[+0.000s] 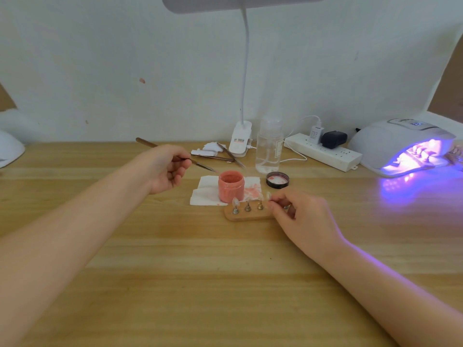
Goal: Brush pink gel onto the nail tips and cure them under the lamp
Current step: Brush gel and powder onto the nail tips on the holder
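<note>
My left hand (168,169) pinches a thin brown brush (200,164) whose tip points at the rim of the open pink gel jar (230,186). The jar stands on a white tissue (204,191) stained pink. Just in front lies a small wooden holder (246,215) with metal pegs carrying clear nail tips (235,202). My right hand (300,216) grips the holder's right end, fingers pinching at the rightmost peg and its tip (268,195). The curing lamp (400,146) at the far right glows violet, with items inside.
The jar's black lid (277,179) lies right of the tissue. Behind stand a clear bottle (269,146), a clip desk lamp (241,141), spare brushes (229,152), cotton pads, and a white power strip (325,151) with plugs. A white object sits at the left edge.
</note>
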Motion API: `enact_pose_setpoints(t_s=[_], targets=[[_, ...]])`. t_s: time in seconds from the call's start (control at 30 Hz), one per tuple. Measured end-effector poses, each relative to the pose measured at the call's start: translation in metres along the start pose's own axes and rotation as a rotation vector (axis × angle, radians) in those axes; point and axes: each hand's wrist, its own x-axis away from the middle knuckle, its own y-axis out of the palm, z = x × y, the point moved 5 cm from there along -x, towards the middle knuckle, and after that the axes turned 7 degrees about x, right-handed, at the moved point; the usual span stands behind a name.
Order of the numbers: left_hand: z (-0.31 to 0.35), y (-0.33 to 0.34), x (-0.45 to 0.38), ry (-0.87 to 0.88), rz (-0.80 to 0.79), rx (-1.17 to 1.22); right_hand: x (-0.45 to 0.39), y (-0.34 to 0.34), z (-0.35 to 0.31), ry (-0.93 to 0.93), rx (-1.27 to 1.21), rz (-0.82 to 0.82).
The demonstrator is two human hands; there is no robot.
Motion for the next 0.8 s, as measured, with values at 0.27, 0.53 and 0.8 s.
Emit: enact_pose_setpoints(t_s=[0.27,0.53,0.8], targets=[[-0.02,0.011,-0.003,-0.078,-0.048,0.073,-0.001,0.001,0.001,0.003,-0.006,0.007],[-0.016,-0.003,-0.006,-0.08,-0.019,0.09,-0.001,0.001,0.002,-0.006,-0.017,0.006],[-0.019,0.009,-0.006,-0.103,-0.059,0.124,-0.001,0.0,0.001,-0.009,0.01,0.008]])
